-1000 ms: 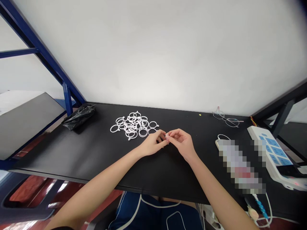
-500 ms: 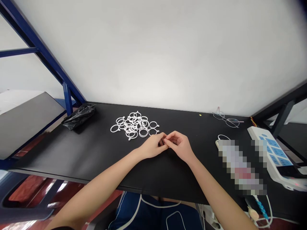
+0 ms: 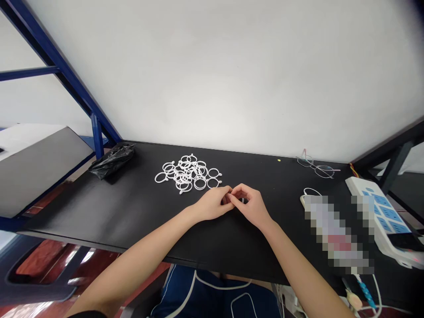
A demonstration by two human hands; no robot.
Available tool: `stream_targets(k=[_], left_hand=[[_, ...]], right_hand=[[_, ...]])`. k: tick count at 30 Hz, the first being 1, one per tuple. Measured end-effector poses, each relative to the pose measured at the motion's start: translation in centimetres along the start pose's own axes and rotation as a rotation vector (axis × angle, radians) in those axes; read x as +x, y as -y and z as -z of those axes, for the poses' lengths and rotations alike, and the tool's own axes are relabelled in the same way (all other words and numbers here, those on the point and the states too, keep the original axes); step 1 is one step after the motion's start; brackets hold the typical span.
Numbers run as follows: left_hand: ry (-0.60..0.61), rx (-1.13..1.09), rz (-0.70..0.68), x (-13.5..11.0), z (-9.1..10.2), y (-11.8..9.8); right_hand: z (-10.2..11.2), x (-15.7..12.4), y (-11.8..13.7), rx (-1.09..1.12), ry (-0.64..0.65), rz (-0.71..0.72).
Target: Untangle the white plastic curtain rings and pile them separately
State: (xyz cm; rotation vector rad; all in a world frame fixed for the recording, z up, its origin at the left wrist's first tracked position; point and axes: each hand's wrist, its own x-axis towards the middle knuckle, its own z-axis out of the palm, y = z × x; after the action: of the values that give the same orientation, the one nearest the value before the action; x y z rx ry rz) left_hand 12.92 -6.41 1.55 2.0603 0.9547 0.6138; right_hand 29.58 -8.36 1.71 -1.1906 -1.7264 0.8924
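My left hand (image 3: 213,203) and my right hand (image 3: 250,204) meet over the black desk, fingertips pinched together and touching. Between the right thumb and curled fingers shows a small curved sliver of a white curtain ring (image 3: 244,200); the fingers hide the rest of it. The left fingers close at the same spot, and their grip on the ring is mostly covered. Just beyond the left hand lies a loose pile of white curtain rings (image 3: 200,183), each a thin hoop with a small eyelet, several overlapping.
A crumpled black plastic bag (image 3: 114,161) lies at the desk's (image 3: 132,221) left end. Eyeglasses (image 3: 324,171) rest at the back right. A blurred-out phone (image 3: 334,234) with a cable and a white power strip (image 3: 380,216) occupy the right side. A wall rises behind.
The view has shifted slightly, so the desk items sit a little further right. A white sliver now shows inside my right hand. Both hands stay pinched together.
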Motion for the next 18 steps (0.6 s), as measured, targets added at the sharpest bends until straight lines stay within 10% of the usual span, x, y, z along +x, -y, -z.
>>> stream_targets(k=[18], left_hand=[[0.0, -0.004, -0.001, -0.06, -0.09, 0.06]], right_hand=[[-0.07, 0.01, -0.08, 0.031, -0.003, -0.015]])
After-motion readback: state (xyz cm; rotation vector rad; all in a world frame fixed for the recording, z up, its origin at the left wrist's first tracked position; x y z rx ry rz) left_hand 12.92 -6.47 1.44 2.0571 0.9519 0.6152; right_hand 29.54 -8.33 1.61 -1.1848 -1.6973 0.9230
